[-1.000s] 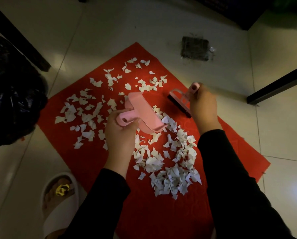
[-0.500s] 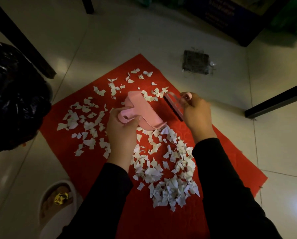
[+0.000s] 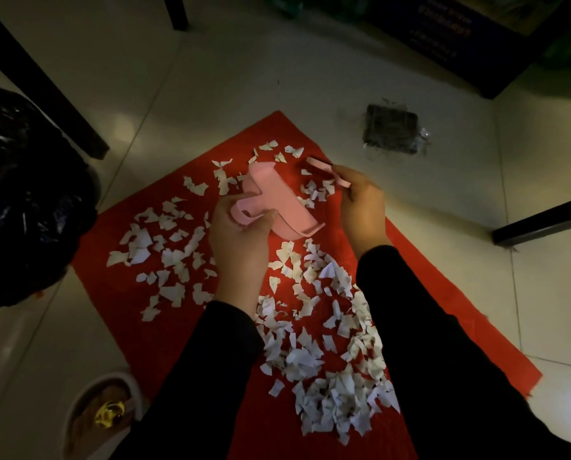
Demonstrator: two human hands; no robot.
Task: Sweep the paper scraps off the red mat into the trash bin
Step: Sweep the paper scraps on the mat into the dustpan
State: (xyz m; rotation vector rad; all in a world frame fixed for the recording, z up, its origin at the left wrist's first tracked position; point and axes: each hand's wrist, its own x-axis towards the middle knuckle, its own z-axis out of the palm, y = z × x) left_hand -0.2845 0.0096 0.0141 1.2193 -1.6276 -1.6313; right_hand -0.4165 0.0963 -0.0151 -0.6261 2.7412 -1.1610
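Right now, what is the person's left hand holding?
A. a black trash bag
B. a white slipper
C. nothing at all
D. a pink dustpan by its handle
D: the left hand grips the handle of the pink dustpan above the red mat, while the right hand holds the small brush.

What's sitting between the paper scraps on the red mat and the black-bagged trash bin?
Nothing visible: bare pale tile floor separates the red mat with its white paper scraps from the black-bagged trash bin. The dark furniture leg stands farther back.
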